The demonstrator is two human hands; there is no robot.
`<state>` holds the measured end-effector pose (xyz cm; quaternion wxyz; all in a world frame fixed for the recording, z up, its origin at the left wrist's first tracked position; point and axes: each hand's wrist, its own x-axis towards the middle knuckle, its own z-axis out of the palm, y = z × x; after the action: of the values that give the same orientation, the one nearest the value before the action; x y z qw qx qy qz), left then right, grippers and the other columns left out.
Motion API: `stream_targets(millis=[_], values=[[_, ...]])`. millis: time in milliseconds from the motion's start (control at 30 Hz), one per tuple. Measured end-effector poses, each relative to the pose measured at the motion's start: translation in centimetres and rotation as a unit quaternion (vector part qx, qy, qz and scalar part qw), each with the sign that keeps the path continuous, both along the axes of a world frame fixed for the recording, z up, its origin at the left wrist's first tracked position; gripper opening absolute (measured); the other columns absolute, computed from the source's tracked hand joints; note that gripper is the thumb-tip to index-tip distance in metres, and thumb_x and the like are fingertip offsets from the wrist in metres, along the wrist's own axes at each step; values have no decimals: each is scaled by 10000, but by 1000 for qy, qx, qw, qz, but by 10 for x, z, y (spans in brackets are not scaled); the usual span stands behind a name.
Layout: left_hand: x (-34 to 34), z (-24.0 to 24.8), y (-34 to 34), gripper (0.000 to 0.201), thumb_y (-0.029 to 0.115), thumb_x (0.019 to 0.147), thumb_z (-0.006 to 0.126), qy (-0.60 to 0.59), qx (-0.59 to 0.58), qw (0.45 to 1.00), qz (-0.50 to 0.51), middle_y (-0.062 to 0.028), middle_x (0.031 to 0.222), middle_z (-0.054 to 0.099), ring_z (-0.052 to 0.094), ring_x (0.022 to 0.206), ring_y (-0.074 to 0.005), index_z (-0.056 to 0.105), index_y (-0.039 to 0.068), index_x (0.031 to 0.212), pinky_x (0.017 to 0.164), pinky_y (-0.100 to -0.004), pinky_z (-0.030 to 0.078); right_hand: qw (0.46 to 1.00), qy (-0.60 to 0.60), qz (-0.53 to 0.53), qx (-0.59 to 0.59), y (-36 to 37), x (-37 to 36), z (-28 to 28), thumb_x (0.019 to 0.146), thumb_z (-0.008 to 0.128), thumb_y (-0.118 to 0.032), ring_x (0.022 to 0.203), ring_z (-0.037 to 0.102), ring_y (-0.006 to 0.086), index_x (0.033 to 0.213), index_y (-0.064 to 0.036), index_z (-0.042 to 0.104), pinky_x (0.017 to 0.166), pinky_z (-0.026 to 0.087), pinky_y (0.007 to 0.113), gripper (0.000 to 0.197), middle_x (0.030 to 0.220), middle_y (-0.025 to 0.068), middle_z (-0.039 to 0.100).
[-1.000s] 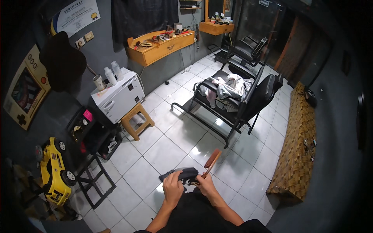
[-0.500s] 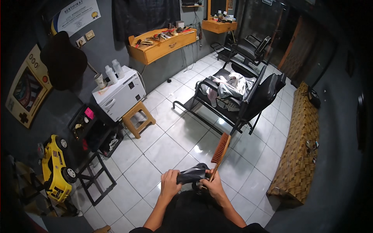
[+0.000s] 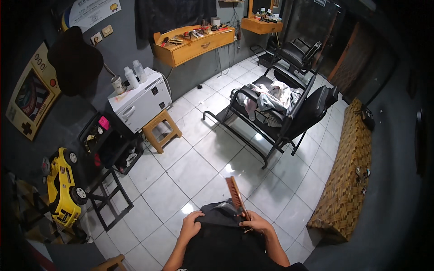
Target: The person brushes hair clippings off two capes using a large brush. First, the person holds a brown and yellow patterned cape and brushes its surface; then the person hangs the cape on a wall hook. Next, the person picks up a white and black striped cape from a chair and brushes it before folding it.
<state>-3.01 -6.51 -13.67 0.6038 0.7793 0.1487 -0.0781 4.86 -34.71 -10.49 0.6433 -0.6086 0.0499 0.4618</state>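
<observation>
A dark grey and black piece of cloth (image 3: 219, 214) stretches between my hands, close in front of my black clothing. My left hand (image 3: 191, 226) is closed on the cloth's left edge. My right hand (image 3: 257, 223) grips the handle of a wooden brush (image 3: 236, 194) with reddish-brown bristles. The brush stands up over the tiled floor, leaning a little left, its bristles facing left. The right fingers also lie at the cloth's right edge; whether they pinch it is hidden.
A black barber chair (image 3: 289, 113) with a crumpled silvery cape (image 3: 275, 95) stands ahead. To the left are a tan stool (image 3: 162, 131), a white cabinet (image 3: 140, 101), a black trolley (image 3: 108, 144) and a yellow toy car (image 3: 63, 187). A woven bench (image 3: 341, 176) lines the right.
The cloth has opened out from a narrow bundle into a wider spread, and my hands are lower and farther apart. The brush has swung left and down with my right hand.
</observation>
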Motion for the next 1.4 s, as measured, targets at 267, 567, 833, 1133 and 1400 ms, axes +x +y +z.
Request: stream_targets(millis=[267,567,833,1133,1400], values=[[58,-35,14,336,-13,652,425,-1,244,952,-184,-226,958,627,618,871,-376,636,9,913,798,-403,491,873,-352,49,-332,36,45,-71,707,587,-22,701,648,184,926,-18,594,615,486,333,218,743,125,615],[58,167,26,299,-16,677,514,-441,292,846,65,-154,934,627,626,836,-302,626,-24,953,755,-340,509,755,-595,-264,79,70,55,111,886,478,27,441,448,27,849,-16,486,410,371,158,57,1002,208,638],[-5,-71,20,443,-11,703,506,55,280,927,-244,-197,1159,582,591,1003,-352,651,93,1108,876,-397,481,905,-274,123,-301,36,14,-100,758,574,-150,825,613,408,1005,-22,613,725,479,443,281,856,238,637],[35,-12,33,355,-62,653,475,-18,204,976,-73,-217,963,646,624,926,-343,673,5,939,817,-364,505,900,-364,62,-231,55,51,-46,707,581,-122,772,637,360,909,-19,632,707,501,406,233,829,189,653],[53,119,-21,567,-134,584,434,-410,275,849,185,-212,1260,524,503,1147,-399,607,-19,1111,989,-430,396,810,-474,-330,99,76,50,95,879,484,45,409,388,13,923,-14,485,369,335,166,74,960,214,654]])
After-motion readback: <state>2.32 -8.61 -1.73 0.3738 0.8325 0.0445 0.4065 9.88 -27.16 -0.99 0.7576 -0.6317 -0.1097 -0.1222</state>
